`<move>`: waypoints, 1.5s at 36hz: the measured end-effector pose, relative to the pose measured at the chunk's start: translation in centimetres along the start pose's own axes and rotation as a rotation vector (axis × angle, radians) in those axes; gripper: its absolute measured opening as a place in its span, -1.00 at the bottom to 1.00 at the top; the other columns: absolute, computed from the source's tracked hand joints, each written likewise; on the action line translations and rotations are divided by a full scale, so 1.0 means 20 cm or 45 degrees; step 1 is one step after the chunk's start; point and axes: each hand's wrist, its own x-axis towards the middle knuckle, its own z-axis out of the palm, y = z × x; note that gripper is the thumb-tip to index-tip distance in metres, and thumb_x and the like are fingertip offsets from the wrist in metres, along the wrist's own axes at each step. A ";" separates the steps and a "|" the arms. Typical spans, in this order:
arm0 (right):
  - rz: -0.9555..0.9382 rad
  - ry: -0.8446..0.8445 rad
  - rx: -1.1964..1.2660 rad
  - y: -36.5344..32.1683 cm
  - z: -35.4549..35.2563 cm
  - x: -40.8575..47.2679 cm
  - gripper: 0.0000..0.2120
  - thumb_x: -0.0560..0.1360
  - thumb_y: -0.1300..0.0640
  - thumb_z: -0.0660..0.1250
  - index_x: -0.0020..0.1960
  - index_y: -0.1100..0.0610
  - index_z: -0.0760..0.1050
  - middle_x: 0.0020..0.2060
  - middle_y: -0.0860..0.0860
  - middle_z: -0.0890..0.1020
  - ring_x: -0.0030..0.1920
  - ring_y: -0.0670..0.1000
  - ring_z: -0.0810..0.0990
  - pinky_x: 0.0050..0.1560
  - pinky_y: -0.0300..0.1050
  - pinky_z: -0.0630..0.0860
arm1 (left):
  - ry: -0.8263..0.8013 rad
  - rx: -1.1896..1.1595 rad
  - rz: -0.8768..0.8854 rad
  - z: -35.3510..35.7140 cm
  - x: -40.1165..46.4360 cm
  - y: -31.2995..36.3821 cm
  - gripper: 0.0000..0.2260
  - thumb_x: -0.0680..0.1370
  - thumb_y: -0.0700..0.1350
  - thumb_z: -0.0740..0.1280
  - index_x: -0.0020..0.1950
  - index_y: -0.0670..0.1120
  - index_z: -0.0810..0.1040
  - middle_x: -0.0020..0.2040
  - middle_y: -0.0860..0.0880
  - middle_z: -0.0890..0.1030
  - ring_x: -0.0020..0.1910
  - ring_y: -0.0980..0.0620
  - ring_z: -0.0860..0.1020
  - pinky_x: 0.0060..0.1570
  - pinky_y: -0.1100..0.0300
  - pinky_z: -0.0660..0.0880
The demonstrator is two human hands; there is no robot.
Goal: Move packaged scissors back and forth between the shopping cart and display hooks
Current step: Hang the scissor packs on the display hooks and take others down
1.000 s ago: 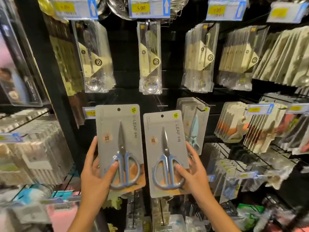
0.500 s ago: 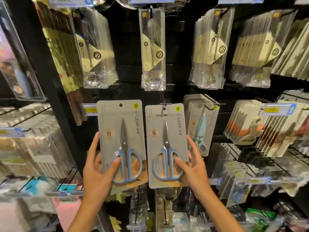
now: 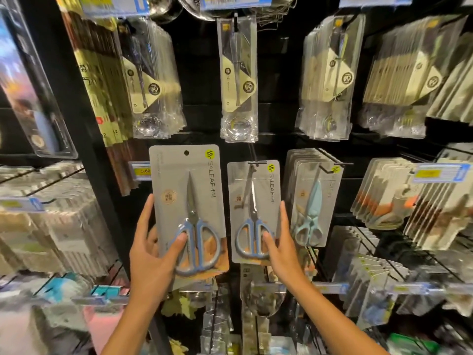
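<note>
Grey card backed both scissor packs, each holding blue-handled scissors under clear film. The left hand [image 3: 151, 262] gripped the left pack [image 3: 188, 208] at its lower left edge, thumb pressed on the front over one handle loop, fingers curled behind the card. This pack was held upright in front of the display, its punched hole at the top clear of any hook. The right hand [image 3: 284, 254] gripped the right pack [image 3: 253, 211] at its lower right edge, thumb on the front over a handle loop, fingers [image 3: 282, 216] extended up along the card's right edge. The top of the right pack was at the tip of a black hook [image 3: 256, 163]; whether the hook passed through the hole could not be determined. The two packs were side by side and just apart, the left one higher.

Just right of the right pack hung a row of packs with pale teal scissors [image 3: 308, 221]. Above, clear sleeves of metal utensils [image 3: 238, 80] hung from an upper row. A yellow price tag [image 3: 142, 171] sat left of the left pack. Further packaged goods filled hooks on both sides. No cart appeared in view.
</note>
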 end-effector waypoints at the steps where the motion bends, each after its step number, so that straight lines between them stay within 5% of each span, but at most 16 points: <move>1: -0.008 -0.001 -0.032 0.01 0.01 0.03 -0.27 0.70 0.11 0.18 0.57 -0.39 -0.21 0.63 -0.21 0.01 0.62 -0.10 0.07 0.58 0.13 0.21 | -0.005 -0.002 0.010 0.01 0.01 0.00 -0.20 0.43 -0.14 0.48 0.56 0.32 0.24 0.40 0.26 0.50 0.32 0.18 0.56 0.13 0.28 0.59; 4: 0.000 -0.001 -0.133 0.03 0.02 0.14 -0.27 0.71 0.12 0.14 0.58 -0.32 -0.27 0.64 -0.14 -0.03 0.57 -0.04 0.20 0.45 0.16 0.36 | -0.011 -0.007 0.045 0.02 0.04 0.02 -0.20 0.42 -0.13 0.47 0.57 0.29 0.23 0.40 0.25 0.50 0.31 0.19 0.56 0.10 0.32 0.59; 6: 0.027 -0.006 -0.231 0.04 0.03 0.21 -0.28 0.71 0.13 0.12 0.60 -0.23 -0.30 0.65 -0.08 -0.01 0.42 0.17 0.38 0.29 0.26 0.44 | -0.011 -0.022 0.057 0.02 0.06 0.02 -0.20 0.43 -0.14 0.46 0.58 0.27 0.22 0.40 0.21 0.51 0.31 0.18 0.56 0.07 0.33 0.59; 9: 0.092 -0.001 -0.332 0.09 0.05 0.33 -0.25 0.71 0.13 0.14 0.59 -0.25 -0.34 0.59 0.10 0.22 0.24 0.42 0.49 0.20 0.33 0.48 | -0.004 -0.048 0.075 0.03 0.08 0.03 -0.20 0.43 -0.15 0.46 0.57 0.27 0.23 0.43 0.15 0.50 0.32 0.15 0.56 0.07 0.32 0.59; 15: 0.267 -0.012 -0.488 0.26 0.08 0.54 -0.18 0.68 -0.05 0.18 0.43 -0.48 -0.48 0.03 0.14 0.62 -0.20 0.16 0.65 -0.11 0.24 0.64 | 0.004 -0.041 0.083 0.02 0.12 0.03 -0.21 0.45 -0.20 0.44 0.58 0.25 0.22 0.30 0.33 0.57 0.28 0.18 0.58 0.07 0.32 0.59; 24: 0.341 -0.007 -0.551 0.29 0.09 0.64 -0.18 0.67 -0.05 0.16 0.39 -0.52 -0.49 0.15 0.12 0.55 -0.14 0.15 0.64 -0.04 0.24 0.63 | -0.029 -0.009 0.079 0.04 0.14 0.03 -0.21 0.51 -0.34 0.41 0.60 0.18 0.20 0.25 0.39 0.57 0.25 0.24 0.59 0.03 0.36 0.59; 28: 0.270 0.089 -0.472 0.23 0.13 0.59 -0.20 0.66 0.01 0.24 0.60 -0.22 -0.31 0.54 0.12 0.22 0.42 0.23 0.41 0.33 0.21 0.44 | -0.029 -0.011 0.073 0.04 0.16 0.01 -0.21 0.51 -0.30 0.43 0.60 0.21 0.21 0.29 0.31 0.58 0.27 0.18 0.59 0.06 0.33 0.59; 32: -0.018 0.000 -0.330 0.17 0.18 0.37 -0.25 0.68 0.13 0.20 0.59 -0.30 -0.23 0.58 -0.15 0.10 0.57 -0.03 0.17 0.49 -0.05 0.25 | -0.014 -0.028 0.075 0.04 0.17 -0.01 -0.21 0.49 -0.29 0.43 0.60 0.19 0.21 0.27 0.32 0.59 0.26 0.19 0.60 0.05 0.31 0.60; 35: -0.043 -0.163 -0.098 0.09 0.22 0.20 -0.32 0.69 0.06 0.20 0.58 -0.35 -0.13 0.55 -0.23 0.18 0.52 -0.17 0.24 0.52 0.03 0.30 | 0.004 -0.026 0.090 0.03 0.18 -0.01 -0.21 0.47 -0.26 0.43 0.60 0.17 0.20 0.30 0.36 0.56 0.28 0.18 0.58 0.08 0.29 0.60; 38: -0.049 -0.301 0.140 -0.03 0.23 0.08 -0.33 0.68 0.05 0.23 0.56 -0.38 -0.08 0.46 -0.26 0.34 0.42 -0.16 0.43 0.37 -0.10 0.46 | -0.001 -0.020 0.095 0.03 0.18 -0.02 -0.21 0.49 -0.30 0.43 0.61 0.14 0.19 0.32 0.34 0.56 0.30 0.16 0.58 0.11 0.25 0.61; 43: -0.080 -0.524 0.271 -0.25 0.21 -0.02 -0.18 0.62 -0.03 0.32 0.53 -0.45 -0.22 0.47 -0.20 0.36 0.33 -0.12 0.55 0.29 -0.07 0.54 | -0.025 -0.002 0.118 0.05 0.18 -0.05 -0.21 0.50 -0.34 0.42 0.62 0.10 0.17 0.39 0.32 0.50 0.34 0.15 0.55 0.17 0.20 0.59; 49: -0.048 -0.422 0.210 -0.29 0.19 -0.03 -0.14 0.60 0.11 0.38 0.55 -0.43 -0.13 0.21 -0.33 0.57 0.08 0.03 0.71 -0.01 0.15 0.69 | -0.059 -0.037 0.116 0.09 0.17 -0.07 -0.19 0.49 -0.37 0.41 0.63 0.03 0.13 0.37 0.26 0.54 0.33 0.12 0.57 0.19 0.22 0.58; 54: 0.003 -0.395 0.126 -0.23 0.17 -0.07 -0.20 0.61 0.09 0.37 0.53 -0.46 -0.05 0.19 -0.20 0.64 0.07 -0.02 0.70 0.02 0.07 0.69 | -0.187 0.019 0.064 0.07 0.17 -0.09 -0.08 0.46 -0.36 0.46 0.64 0.13 0.06 0.41 0.21 0.52 0.37 0.09 0.54 0.22 0.15 0.57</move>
